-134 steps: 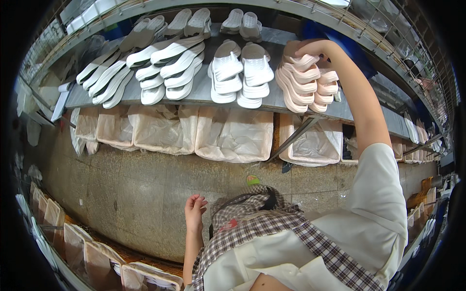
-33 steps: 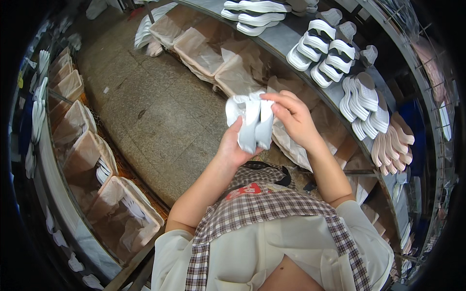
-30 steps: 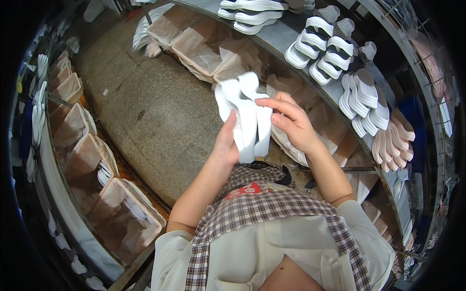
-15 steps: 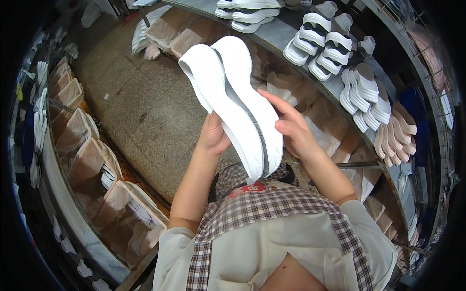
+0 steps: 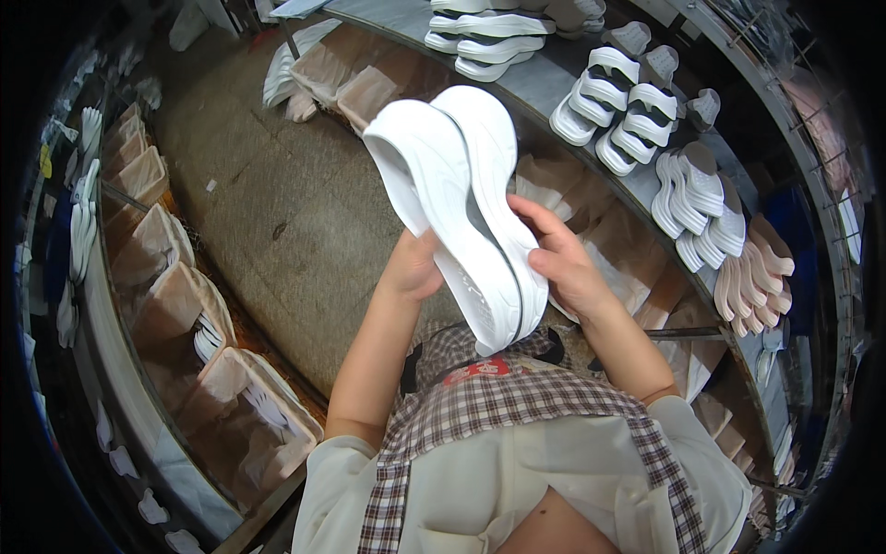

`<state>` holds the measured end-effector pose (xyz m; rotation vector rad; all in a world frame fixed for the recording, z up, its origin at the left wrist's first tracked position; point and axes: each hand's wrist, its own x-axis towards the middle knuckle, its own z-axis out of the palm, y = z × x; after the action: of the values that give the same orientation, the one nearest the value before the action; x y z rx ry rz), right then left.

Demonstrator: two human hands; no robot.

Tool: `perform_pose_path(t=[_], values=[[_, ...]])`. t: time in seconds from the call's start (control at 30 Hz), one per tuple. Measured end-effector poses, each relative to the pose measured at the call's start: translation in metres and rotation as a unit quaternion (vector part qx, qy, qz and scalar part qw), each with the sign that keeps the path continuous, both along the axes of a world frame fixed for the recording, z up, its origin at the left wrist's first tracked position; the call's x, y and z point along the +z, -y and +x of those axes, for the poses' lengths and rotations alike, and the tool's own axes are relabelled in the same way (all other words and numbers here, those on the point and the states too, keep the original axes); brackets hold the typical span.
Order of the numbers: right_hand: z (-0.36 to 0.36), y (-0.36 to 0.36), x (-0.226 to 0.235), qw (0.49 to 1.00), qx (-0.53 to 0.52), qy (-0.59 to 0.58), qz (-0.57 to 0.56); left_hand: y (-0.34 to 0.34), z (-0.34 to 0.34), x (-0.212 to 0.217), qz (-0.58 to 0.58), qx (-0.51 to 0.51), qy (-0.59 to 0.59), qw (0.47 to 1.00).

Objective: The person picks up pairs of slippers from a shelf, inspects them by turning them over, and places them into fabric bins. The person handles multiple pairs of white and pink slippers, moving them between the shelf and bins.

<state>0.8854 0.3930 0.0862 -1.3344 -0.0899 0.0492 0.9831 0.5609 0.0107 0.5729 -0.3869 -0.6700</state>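
Two thick white shoe soles, a left one (image 5: pixel 445 198) and a right one (image 5: pixel 501 189), are held upright and tilted side by side in front of my apron. Their sidewalls face me, and the hollow inside of the left one shows along its left edge. My left hand (image 5: pixel 413 266) is closed on the left sole's outer edge, its fingers partly hidden behind it. On the opposite side my right hand (image 5: pixel 568 270) grips the right sole, with the thumb on its near face and the index finger along its edge. The soles press close together near their lower ends.
On the right, a curved grey bench (image 5: pixel 528 90) carries stacked white soles (image 5: pixel 688 189), white-and-black soles (image 5: pixel 637 125) and beige soles (image 5: pixel 752 272). Plastic-lined boxes (image 5: pixel 152 245) stand in a row on the left, some holding white soles. More lined boxes sit below the bench.
The two soles have come lower and slightly right in view, and have turned so that more of the left one's hollow inside shows. Both hands keep their hold.
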Motion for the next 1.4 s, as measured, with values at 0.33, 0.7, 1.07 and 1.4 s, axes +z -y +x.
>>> perform_pose_path(t=[0.33, 0.7, 1.07, 1.4], values=[[0.006, 0.010, -0.007, 0.971, -0.002, 0.028, -0.236, -0.005, 0.001, 0.002, 0.110, 0.022, 0.096, 0.989], [0.000, 0.015, -0.014, 0.950, -0.012, 0.092, -0.298, -0.010, 0.007, 0.003, 0.199, 0.042, 0.198, 0.959], [0.028, 0.038, -0.033, 0.804, -0.148, 0.353, -0.455, 0.023, -0.015, 0.025, 0.069, -0.037, -0.161, 0.984], [-0.001, 0.032, -0.042, 0.991, 0.028, -0.021, 0.132, 0.015, -0.022, 0.024, 0.138, 0.051, -0.056, 0.988]])
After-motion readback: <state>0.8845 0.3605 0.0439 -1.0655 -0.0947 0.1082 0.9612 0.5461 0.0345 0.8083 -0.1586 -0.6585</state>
